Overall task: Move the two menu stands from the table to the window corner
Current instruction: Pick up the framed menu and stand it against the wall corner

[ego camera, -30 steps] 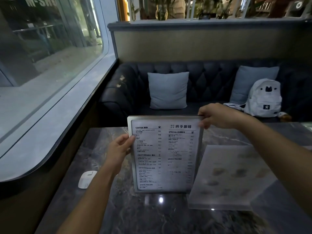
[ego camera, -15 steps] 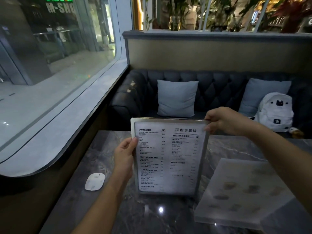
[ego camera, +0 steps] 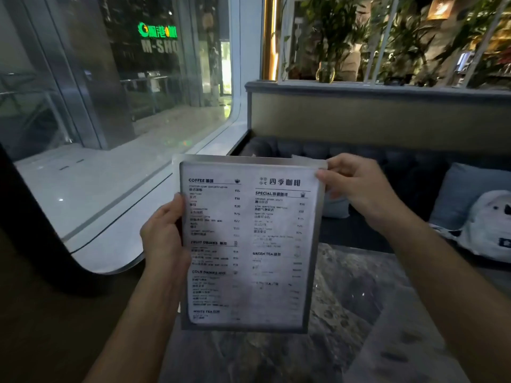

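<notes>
A metal-framed menu stand [ego camera: 250, 244] with a printed drinks list hangs upright in the air above the dark marble table [ego camera: 345, 308]. My left hand [ego camera: 164, 236] grips its left edge at mid height. My right hand [ego camera: 356, 189] pinches its top right corner. The second menu stand [ego camera: 401, 352], a pale sheet with faint pictures, lies at the bottom right on the table, partly cut off by the frame. The white window sill [ego camera: 116, 205] runs along the left toward the far corner [ego camera: 235, 128].
A dark tufted sofa [ego camera: 387, 167] stands beyond the table with a grey cushion [ego camera: 464, 194] and a white backpack [ego camera: 492, 225] on it. A ledge with plants [ego camera: 373, 89] tops the sofa's back wall. Large glass panes fill the left side.
Both hands have lifted the menu stand off the table and carried it up and toward the window. The view has risen and turned left; the small white object on the table is out of sight.
</notes>
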Demonstrator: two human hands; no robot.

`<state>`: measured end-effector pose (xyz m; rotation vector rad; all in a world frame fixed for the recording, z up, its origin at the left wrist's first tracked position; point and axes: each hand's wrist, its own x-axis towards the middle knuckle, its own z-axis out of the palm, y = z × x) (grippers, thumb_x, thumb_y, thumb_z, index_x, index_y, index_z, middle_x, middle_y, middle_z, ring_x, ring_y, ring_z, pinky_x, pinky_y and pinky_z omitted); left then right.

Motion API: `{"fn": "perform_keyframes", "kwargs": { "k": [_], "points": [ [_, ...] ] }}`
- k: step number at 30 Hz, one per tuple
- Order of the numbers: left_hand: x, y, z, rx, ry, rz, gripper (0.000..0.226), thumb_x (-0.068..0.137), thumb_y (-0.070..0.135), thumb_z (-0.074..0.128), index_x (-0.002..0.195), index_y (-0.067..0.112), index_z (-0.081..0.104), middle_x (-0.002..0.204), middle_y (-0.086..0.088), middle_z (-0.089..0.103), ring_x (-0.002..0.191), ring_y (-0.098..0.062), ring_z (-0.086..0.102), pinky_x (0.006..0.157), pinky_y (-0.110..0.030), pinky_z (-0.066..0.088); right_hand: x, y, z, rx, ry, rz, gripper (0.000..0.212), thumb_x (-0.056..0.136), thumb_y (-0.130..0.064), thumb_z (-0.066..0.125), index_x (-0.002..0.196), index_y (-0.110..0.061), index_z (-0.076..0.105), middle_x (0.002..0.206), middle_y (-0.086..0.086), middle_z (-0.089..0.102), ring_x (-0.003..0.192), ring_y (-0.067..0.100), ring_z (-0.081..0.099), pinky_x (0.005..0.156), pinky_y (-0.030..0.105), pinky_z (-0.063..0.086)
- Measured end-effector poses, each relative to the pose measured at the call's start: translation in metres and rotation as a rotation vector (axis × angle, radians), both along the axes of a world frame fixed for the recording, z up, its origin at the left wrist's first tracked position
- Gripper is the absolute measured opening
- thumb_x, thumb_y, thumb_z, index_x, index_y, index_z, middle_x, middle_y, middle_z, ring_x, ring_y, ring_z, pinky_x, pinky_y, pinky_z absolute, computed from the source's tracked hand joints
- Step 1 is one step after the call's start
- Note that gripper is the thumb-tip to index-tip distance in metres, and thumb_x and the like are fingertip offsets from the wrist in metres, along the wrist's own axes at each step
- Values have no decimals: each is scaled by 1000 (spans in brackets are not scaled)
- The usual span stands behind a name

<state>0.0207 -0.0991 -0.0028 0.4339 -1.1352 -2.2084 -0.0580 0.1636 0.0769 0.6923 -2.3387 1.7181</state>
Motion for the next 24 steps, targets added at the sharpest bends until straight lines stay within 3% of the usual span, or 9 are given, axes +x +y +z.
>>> {"fn": "perform_keyframes", "kwargs": {
  "k": [2, 5, 8, 11, 14, 19, 24],
  "points": [
    [13, -8, 1, 31, -5, 32, 18, 77, 26, 72, 60, 18, 73, 70, 0, 76, 67, -18, 72, 57, -30, 57, 11, -17, -8, -97, -44, 2, 12, 82, -19, 62, 86, -8, 64, 67, -8, 69, 60, 3, 63, 53, 16, 51],
    [32, -19, -1, 56, -10, 86, 20, 76, 24, 72, 57, 18, 73, 67, 1, 76, 63, -16, 71, 55, -31, 57, 30, -35, -27, -164, -107, 45, 10, 82, -21, 63, 91, -18, 66, 84, -4, 71, 72, 5, 67, 56, 16, 53],
    [51, -30, -4, 81, -39, 96, 13, 75, 28, 73, 67, 19, 75, 76, -2, 77, 72, -21, 72, 66, -39, 58, 46, -46, -53, -185, -190, 91, 13, 82, -19, 63, 92, -25, 66, 91, -3, 71, 79, 8, 68, 58, 17, 53],
    [69, -38, -6, 107, -50, 121, 11, 74, 27, 73, 69, 17, 73, 76, -4, 77, 74, -24, 72, 69, -43, 57, 57, -59, -78, -177, -272, 91, 12, 83, -12, 61, 84, -22, 67, 86, 0, 72, 79, 15, 67, 66, 26, 55],
    [87, -40, -11, 101, -62, 143, 11, 74, 25, 72, 74, 14, 71, 75, -5, 76, 73, -24, 71, 66, -41, 58, 62, -68, -94, -170, -293, 104, 12, 82, -9, 61, 79, -17, 68, 80, 0, 73, 72, 11, 68, 62, 20, 53],
    [120, -44, -21, 129, -101, 179, 23, 74, 22, 71, 92, 8, 70, 83, -7, 77, 80, -25, 72, 62, -38, 59, 71, -85, -109, -166, -312, 166, 12, 83, -5, 58, 91, -2, 67, 82, 6, 71, 66, 5, 65, 53, 11, 48],
    [153, -51, -39, 176, -154, 257, 19, 71, 18, 72, 88, 9, 71, 83, -7, 77, 79, -24, 73, 56, -34, 58, 79, -102, -128, -142, -352, 251, 17, 83, 1, 56, 96, 8, 63, 91, 17, 69, 78, 25, 67, 59, 19, 56]
  ]
}}
